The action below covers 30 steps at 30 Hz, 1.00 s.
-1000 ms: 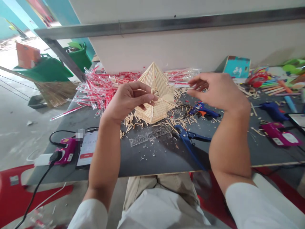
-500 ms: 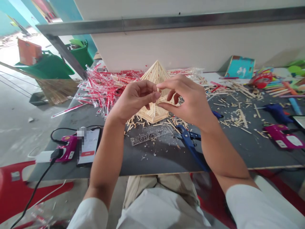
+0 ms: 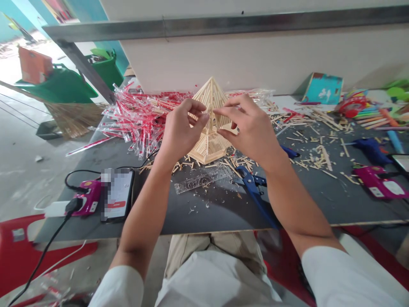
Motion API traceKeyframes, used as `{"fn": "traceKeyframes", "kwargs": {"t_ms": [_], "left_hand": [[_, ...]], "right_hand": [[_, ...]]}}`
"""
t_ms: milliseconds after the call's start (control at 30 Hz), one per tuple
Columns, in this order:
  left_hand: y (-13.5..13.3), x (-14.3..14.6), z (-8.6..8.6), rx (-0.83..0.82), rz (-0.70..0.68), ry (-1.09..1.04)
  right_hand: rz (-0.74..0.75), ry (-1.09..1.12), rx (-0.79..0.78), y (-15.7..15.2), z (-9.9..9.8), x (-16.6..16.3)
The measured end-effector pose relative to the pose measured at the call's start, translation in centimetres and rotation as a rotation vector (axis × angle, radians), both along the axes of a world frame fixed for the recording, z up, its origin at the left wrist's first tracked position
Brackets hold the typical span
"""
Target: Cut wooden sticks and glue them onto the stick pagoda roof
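Observation:
A pyramid model made of pale wooden sticks stands on the dark table. My left hand and my right hand are raised in front of its upper half. The fingertips of both meet in a pinch near the middle of the model. Between them is a short wooden stick, largely hidden by the fingers. Cut stick pieces lie around the model's base.
A heap of red-and-clear wrappers lies at the left back. Blue cutters and a clear ruler lie in front of the model. A phone, a purple charger, glue guns and loose sticks are also there.
My right hand came in from the right and met my left hand in front of the model. Both hands then rose a little together.

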<state>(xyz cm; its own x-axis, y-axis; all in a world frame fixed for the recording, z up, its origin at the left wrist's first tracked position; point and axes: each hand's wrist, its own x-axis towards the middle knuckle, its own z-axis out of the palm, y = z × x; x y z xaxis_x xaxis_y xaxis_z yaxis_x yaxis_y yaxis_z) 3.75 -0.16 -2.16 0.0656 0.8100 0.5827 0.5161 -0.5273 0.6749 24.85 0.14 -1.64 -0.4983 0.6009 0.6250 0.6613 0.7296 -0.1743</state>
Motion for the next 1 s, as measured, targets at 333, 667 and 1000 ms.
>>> {"fn": "traceKeyframes", "kwargs": {"t_ms": [333, 667, 1000], "left_hand": [[0.4, 2.0, -1.7, 0.159, 0.152, 0.06], [0.5, 2.2, -2.0, 0.163, 0.179, 0.07], [0.4, 2.3, -2.2, 0.115, 0.176, 0.03]], "right_hand": [[-0.047, -0.011, -0.027, 0.3, -0.3, -0.3], [-0.063, -0.022, -0.063, -0.2, -0.1, -0.7], [-0.046, -0.01, -0.053, -0.4, -0.2, -0.6]]}}
